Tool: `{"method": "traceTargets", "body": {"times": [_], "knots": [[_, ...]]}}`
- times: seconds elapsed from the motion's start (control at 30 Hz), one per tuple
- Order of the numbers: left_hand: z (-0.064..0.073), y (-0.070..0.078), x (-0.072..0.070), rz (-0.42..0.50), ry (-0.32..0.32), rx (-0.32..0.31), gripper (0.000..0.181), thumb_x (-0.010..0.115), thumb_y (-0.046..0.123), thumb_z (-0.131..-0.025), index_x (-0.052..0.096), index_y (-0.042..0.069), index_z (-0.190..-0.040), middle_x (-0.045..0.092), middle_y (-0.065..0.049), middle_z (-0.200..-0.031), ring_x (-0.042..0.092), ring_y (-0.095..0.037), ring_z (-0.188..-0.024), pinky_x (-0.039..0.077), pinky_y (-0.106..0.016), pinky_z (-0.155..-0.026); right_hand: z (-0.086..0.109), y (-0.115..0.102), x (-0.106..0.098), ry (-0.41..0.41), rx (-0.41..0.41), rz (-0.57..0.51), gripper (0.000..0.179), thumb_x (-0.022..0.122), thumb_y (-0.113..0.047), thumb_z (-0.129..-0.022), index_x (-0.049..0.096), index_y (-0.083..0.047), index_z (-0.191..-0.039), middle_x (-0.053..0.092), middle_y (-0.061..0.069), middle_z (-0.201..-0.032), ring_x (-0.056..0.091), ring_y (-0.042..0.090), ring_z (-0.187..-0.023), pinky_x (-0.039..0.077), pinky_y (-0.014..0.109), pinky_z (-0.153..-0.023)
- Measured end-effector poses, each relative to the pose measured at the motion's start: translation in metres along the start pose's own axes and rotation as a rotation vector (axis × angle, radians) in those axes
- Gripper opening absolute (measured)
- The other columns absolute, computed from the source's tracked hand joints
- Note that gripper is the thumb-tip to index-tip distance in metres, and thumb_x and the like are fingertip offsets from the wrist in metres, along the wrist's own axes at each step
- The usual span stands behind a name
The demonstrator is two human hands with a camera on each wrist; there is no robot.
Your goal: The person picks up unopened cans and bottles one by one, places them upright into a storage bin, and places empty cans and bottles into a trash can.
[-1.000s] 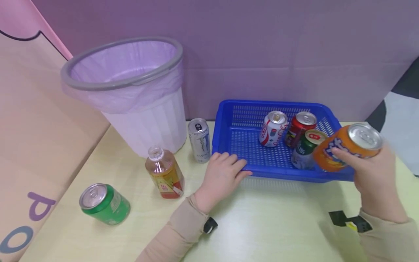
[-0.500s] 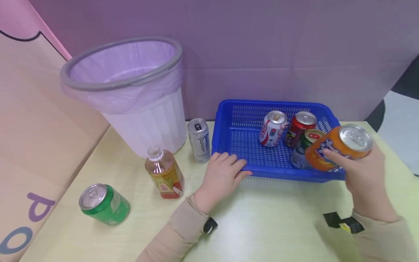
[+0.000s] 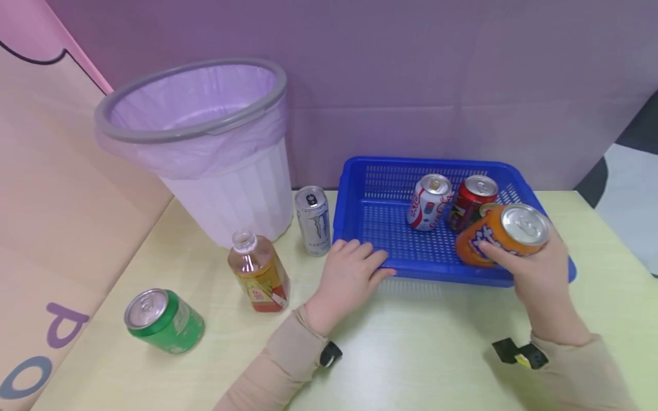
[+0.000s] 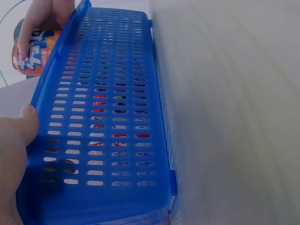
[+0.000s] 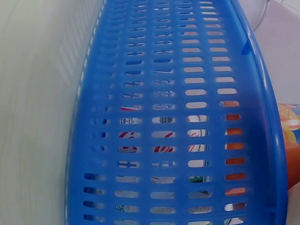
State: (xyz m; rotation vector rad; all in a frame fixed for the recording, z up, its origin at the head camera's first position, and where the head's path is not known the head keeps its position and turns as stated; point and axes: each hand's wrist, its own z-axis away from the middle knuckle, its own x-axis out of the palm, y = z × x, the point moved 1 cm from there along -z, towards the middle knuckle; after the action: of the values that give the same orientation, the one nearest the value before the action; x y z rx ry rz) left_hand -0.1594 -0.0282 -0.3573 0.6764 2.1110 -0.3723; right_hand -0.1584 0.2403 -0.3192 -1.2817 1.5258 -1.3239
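Frame right: my right hand [image 3: 544, 277] gripped orange can [image 3: 492, 229] mid-body, probably best; likely slick, stiff. Left hand [image 3: 349, 277] held basket [image 3: 426, 271].

Beige long sleeves [image 3: 277, 365], creased near the left cuff [image 3: 300, 342], small black tab [image 3: 329, 355] with a pale mark, angular black strap [image 3: 537, 356] with a yellow patch [image 3: 522, 360] by the right cuff [image 3: 560, 355], bare fingers [image 3: 362, 251]

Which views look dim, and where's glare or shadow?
Head: bright, pale glare on the table, soft shadow beside the right sleeve; left wrist: dim, dark shadow-like patch on the basket near the left hand; right wrist: dim, slightly hazy.
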Motion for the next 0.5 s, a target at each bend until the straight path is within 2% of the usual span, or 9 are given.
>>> {"method": "traceTargets", "body": {"times": [0.3, 0.5], "knots": [[0.0009, -0.0004, 0.0004, 0.002, -0.006, -0.007, 0.03, 0.056, 0.05, -0.09, 0.068, 0.024, -0.099, 0.064, 0.008, -0.085, 0.054, -0.012, -0.076, 0.036, -0.029, -0.072, -0.0005, 0.0021, 0.0031, -0.006, -0.016, -0.026, 0.068, 0.073, 0.013, -0.072, 0.048, -0.013, -0.13, 0.056, -0.005, -0.119, 0.051, 0.008, -0.108, 0.045, 0.008, -0.079], [0.0002, 0.0001, 0.0001, 0.002, 0.001, -0.002, 0.031, 0.056, 0.049, -0.09, 0.069, 0.023, -0.1, 0.064, 0.008, -0.085, 0.054, -0.012, -0.076, 0.036, -0.029, -0.072, 0.0006, 0.0028, 0.003, -0.004, -0.007, 0.019, 0.068, 0.074, 0.01, -0.073, 0.048, -0.014, -0.131, 0.055, -0.006, -0.12, 0.051, 0.007, -0.109, 0.044, 0.007, -0.08]]}}
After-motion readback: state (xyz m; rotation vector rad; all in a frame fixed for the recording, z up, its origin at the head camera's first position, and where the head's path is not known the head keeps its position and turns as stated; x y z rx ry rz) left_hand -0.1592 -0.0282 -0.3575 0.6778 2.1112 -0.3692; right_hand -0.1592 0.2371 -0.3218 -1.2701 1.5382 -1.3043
